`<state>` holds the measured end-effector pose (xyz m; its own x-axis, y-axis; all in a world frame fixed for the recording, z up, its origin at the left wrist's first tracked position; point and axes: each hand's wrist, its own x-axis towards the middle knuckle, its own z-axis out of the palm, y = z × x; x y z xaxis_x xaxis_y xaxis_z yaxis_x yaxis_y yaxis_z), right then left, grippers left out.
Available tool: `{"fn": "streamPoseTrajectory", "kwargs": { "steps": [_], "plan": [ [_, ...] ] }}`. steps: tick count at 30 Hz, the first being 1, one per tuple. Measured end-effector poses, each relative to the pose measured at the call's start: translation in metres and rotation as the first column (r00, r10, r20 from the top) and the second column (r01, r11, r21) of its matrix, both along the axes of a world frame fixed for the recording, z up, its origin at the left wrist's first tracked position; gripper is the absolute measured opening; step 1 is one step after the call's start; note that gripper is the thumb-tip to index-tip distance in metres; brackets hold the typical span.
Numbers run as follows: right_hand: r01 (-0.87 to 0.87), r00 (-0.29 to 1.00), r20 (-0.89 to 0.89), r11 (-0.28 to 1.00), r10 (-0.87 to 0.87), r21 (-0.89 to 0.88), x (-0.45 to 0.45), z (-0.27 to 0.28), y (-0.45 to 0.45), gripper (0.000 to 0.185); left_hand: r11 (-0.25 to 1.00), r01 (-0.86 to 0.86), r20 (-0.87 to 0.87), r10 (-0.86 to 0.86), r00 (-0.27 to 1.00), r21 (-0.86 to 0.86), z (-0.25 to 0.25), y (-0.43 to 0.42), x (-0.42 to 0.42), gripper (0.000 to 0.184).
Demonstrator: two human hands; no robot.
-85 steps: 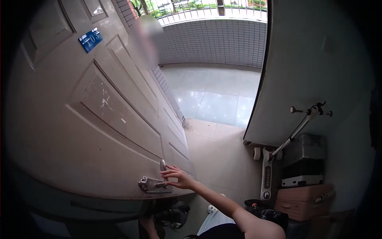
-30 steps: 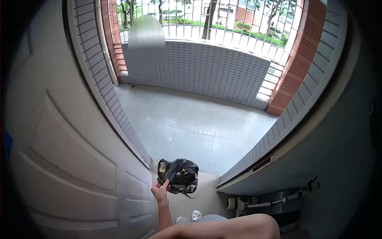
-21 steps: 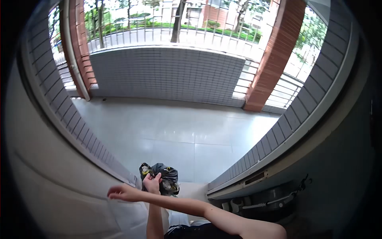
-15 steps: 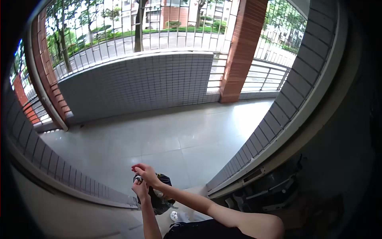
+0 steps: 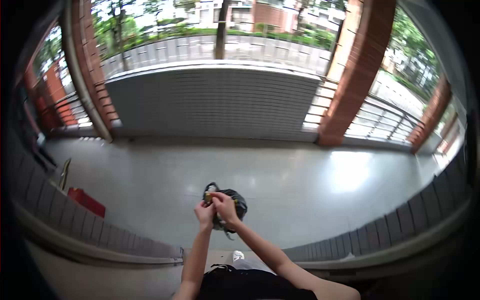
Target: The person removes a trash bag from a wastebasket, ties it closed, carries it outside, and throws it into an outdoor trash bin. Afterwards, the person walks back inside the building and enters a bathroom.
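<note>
A pale, shiny floor [image 5: 280, 175] stretches across the middle of the view. At twelve o'clock, a low grey wall [image 5: 215, 102] runs along its far side, with a road [image 5: 175, 49] beyond. A brick-red pillar [image 5: 357, 75] rises at two o'clock. Just below centre, at six o'clock, is a black bag [image 5: 240, 201]; whether it touches the floor is unclear. A red box [image 5: 87, 202], partly hidden, sits between eight and nine o'clock. The left hand [image 5: 204, 212] is at the bag's nine o'clock edge, fingers pinched on the plastic. The right hand [image 5: 227, 207], just beside it, overlaps the bag, fingers drawn narrow; blur hides whether they grip. A white shoe [image 5: 238, 255] shows below, at six o'clock.
</note>
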<state>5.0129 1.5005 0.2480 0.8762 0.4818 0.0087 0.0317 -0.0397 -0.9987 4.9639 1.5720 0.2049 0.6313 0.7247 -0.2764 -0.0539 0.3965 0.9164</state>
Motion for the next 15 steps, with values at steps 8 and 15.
{"fn": "streamPoseTrajectory", "kwargs": {
  "steps": [8,15],
  "plan": [
    [-0.134,0.989,-0.043,0.980,0.141,0.145,0.059,-0.004,0.046,0.021,0.989,-0.069,-0.033,0.074,0.997,0.131,-0.005,0.050,0.058,0.017],
    [-0.159,0.984,-0.056,0.980,0.167,0.122,0.072,-0.026,0.107,0.020,0.929,-0.060,-0.325,0.188,0.927,0.365,0.006,0.098,0.064,0.020]
  ]
}}
